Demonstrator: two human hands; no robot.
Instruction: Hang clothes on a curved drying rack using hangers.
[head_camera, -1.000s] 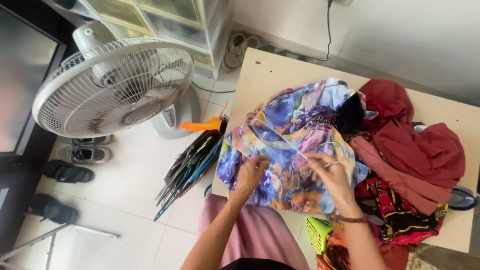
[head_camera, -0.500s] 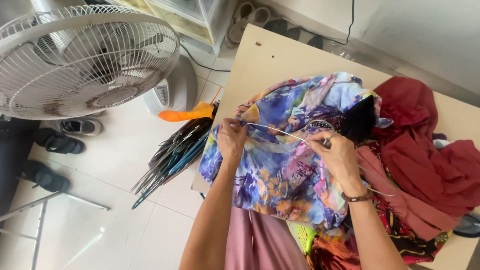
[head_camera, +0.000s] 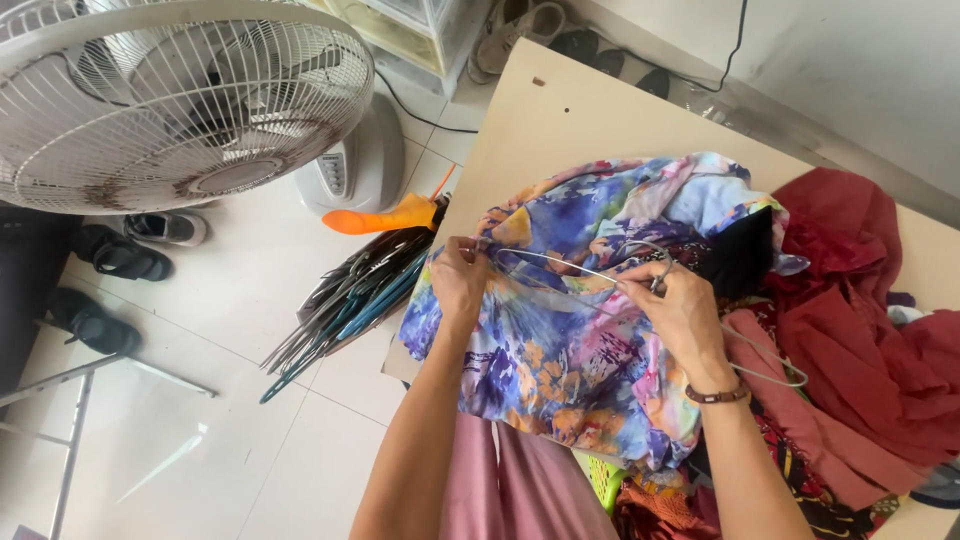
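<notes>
We work over a pale beige wooden tabletop (head_camera: 560, 120) above a white tiled floor (head_camera: 250, 440). Our left hand (head_camera: 458, 280) pinches the edge of a blue, purple and orange floral fabric garment (head_camera: 570, 350) lying at the tabletop's near left. Our right hand (head_camera: 680, 310) grips a thin grey wire hanger (head_camera: 560, 265) across it. Dark red clothes (head_camera: 860, 320) pile at right; a white pedestal fan (head_camera: 170, 100) stands far left.
</notes>
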